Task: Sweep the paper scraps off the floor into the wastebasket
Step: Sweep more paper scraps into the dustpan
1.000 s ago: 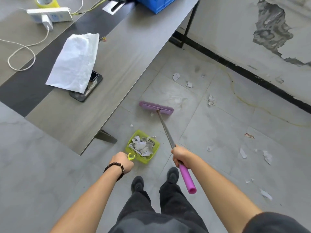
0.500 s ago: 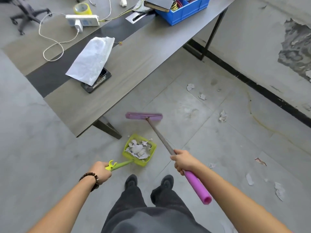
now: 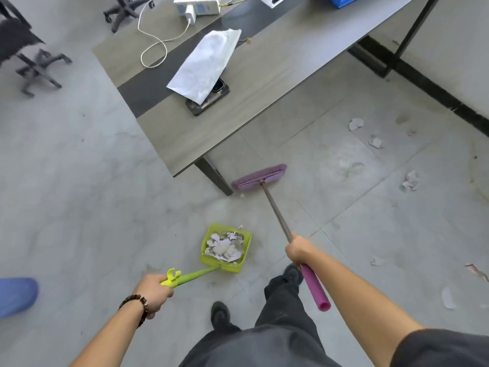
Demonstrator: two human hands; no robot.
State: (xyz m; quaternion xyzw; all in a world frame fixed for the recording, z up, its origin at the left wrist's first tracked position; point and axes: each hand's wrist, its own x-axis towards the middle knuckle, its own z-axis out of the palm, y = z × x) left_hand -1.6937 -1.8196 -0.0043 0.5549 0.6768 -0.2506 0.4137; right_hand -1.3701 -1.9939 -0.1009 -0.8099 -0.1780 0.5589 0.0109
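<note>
My left hand (image 3: 154,291) grips the handle of a lime-green dustpan (image 3: 239,237), which sits low in front of my feet and holds a heap of white paper scraps (image 3: 224,249). My right hand (image 3: 299,250) grips the shaft of a purple broom; its head (image 3: 259,177) is by the table leg. More paper scraps lie on the floor to the right, one (image 3: 356,123) near the wall, one (image 3: 410,180) further right, one (image 3: 448,298) near my right arm. A blue object (image 3: 16,295), maybe the wastebasket, shows at the left edge.
A grey table (image 3: 264,83) stands ahead with a white paper bag (image 3: 206,64), a phone (image 3: 207,100) and a power strip (image 3: 197,6) on it. Its leg (image 3: 215,177) is close to the broom head. Office chair bases (image 3: 39,70) stand at the upper left.
My view has turned left and the blue object has come into sight. The dustpan has swung out to the left with my left hand; the broom head has moved right of the table leg.
</note>
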